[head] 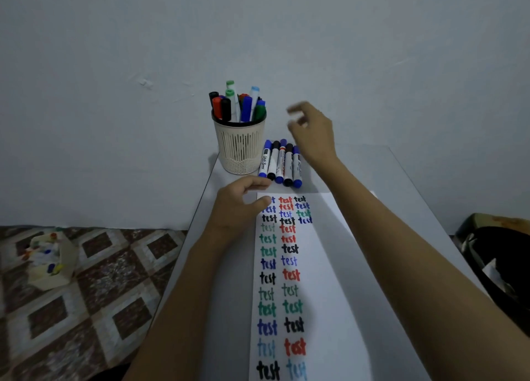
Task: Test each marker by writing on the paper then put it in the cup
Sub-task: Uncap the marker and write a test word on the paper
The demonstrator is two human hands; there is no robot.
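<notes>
A cream mesh cup [240, 148] stands at the table's far left, filled with several capped markers [236, 105]. Right of it, several markers [279, 162] with blue and black caps lie side by side on the table. A long white paper [324, 266] runs toward me, covered with columns of the word "test" in blue, red, green and black. My left hand [239, 205] rests on the paper's top left corner, fingers loosely curled, holding nothing. My right hand [314, 131] hovers above and right of the lying markers, blurred, fingers spread and empty.
The grey table [223, 309] is narrow and butts against a pale wall. Left of it is a patterned tile floor with a beige bag [50, 261] of small coloured items. A dark bag [499, 254] sits to the right of the table.
</notes>
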